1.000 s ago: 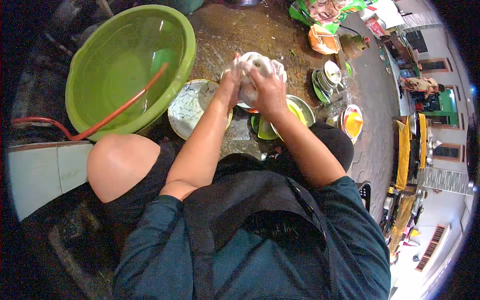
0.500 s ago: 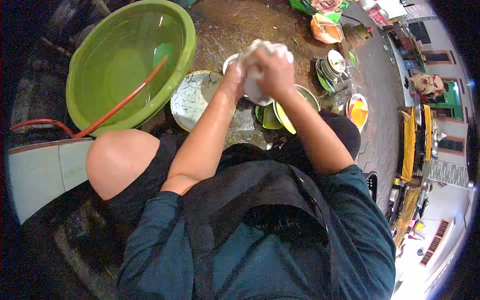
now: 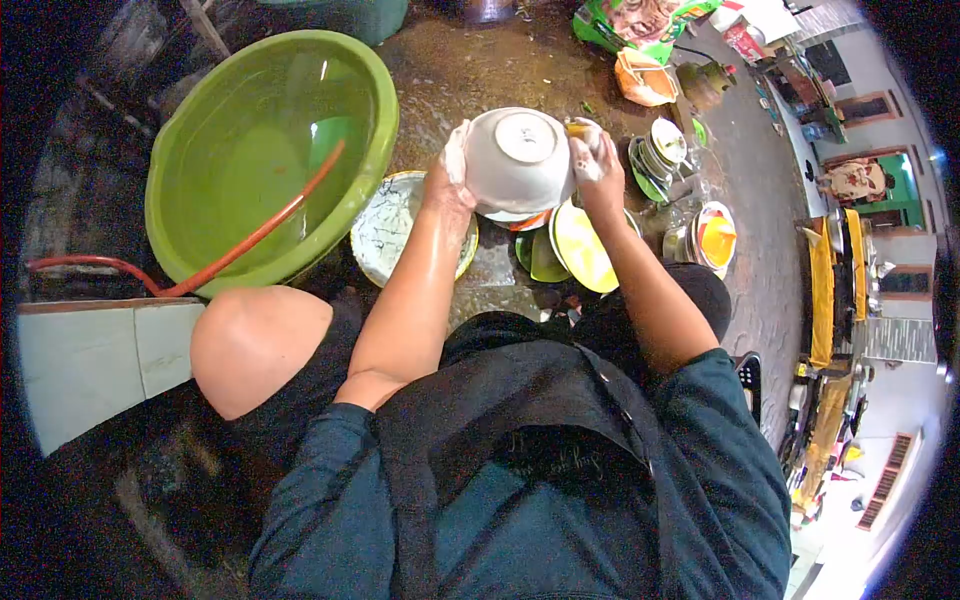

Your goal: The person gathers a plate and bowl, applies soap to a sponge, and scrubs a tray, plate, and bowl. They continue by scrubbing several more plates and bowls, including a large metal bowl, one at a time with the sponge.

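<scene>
A white bowl is held up with its base facing me, between both hands. My left hand grips its left side, with suds on the fingers. At the right side is my right hand, also sudsy, with a small yellowish item at its fingertips, perhaps a sponge. Below the bowl, the edge of a red and white dish shows. A yellow-green plate lies below my right hand, and a crackle-patterned round tray lies to the left of my left forearm.
On the left stands a large green basin of water, with a red hose over its rim. Stacked dishes and a bowl with an orange item are on the right. Beyond them are an orange container and a green packet.
The bowl now shows its base toward me, and my hands have moved apart to its two sides. The camera view has shifted, so the surroundings sit slightly lower.
</scene>
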### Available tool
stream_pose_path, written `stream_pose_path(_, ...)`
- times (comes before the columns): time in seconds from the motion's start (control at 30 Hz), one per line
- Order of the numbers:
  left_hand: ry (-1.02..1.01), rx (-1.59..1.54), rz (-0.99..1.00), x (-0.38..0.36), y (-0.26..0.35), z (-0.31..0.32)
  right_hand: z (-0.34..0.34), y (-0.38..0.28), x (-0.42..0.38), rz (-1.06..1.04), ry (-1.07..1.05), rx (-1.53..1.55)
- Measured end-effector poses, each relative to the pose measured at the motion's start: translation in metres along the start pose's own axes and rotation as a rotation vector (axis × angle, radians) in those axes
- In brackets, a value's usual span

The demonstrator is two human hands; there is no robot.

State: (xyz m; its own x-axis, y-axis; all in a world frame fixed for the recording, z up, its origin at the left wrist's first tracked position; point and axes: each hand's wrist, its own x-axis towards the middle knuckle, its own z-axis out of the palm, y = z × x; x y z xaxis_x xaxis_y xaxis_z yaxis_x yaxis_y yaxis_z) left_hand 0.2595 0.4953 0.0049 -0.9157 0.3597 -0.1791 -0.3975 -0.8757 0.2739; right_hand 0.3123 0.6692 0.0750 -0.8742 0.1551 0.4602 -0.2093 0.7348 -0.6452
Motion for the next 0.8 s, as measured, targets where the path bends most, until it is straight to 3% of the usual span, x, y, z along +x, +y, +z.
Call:
stream_pose_path(0.03, -0.02, 0.019, -0.007, 0.003, -0.002, -0.001, -0.003, -0.004, 0.003, 0.023, -0.014, 0.114)
stream_pose_path(0.1, -0.057, -0.026, -0.018, 0.004, -0.003, -0.004, -0.003, -0.002, -0.008, -0.119, 0.078, -0.213)
stream_pose_path(0.17, -0.092, -0.068, -0.024, 0.003, -0.004, -0.004, -0.002, 0.0, -0.015, -0.057, -0.075, -0.312)
stream_pose_path(0.23, 0.026, -0.111, -0.053, -0.002, -0.008, 0.004, 0.0, -0.009, -0.024, -0.487, -0.074, -0.413)
stream_pose_path(0.3, 0.034, -0.033, -0.07, -0.014, -0.011, 0.012, -0.001, -0.036, -0.031, -0.651, -0.218, -0.446)
stream_pose_path(0.37, 0.055, 0.047, -0.099, -0.019, -0.01, 0.02, 0.001, -0.035, -0.031, -0.616, -0.227, -0.544)
stream_pose_path(0.43, -0.074, 0.197, -0.076, -0.027, -0.008, 0.026, 0.001, -0.018, -0.021, -0.228, -0.36, -0.38)
stream_pose_path(0.47, -0.18, 0.116, -0.115, -0.013, -0.013, 0.01, 0.0, -0.011, -0.017, -0.192, -0.315, -0.299)
stream_pose_path(0.5, -0.176, 0.117, -0.125, -0.016, -0.014, 0.015, 0.0, -0.01, -0.014, -0.238, -0.242, -0.348)
stream_pose_path(0.57, -0.175, 0.205, -0.039, -0.021, -0.012, 0.026, 0.004, -0.009, -0.005, -0.013, -0.178, -0.343)
stream_pose_path(0.7, -0.074, 0.367, -0.026, -0.012, -0.01, 0.011, 0.015, 0.033, -0.004, 0.132, -0.11, -0.135)
stream_pose_path(0.8, -0.06, 0.633, -0.046, -0.002, 0.009, -0.007, 0.029, 0.079, -0.027, 0.333, -0.473, -0.371)
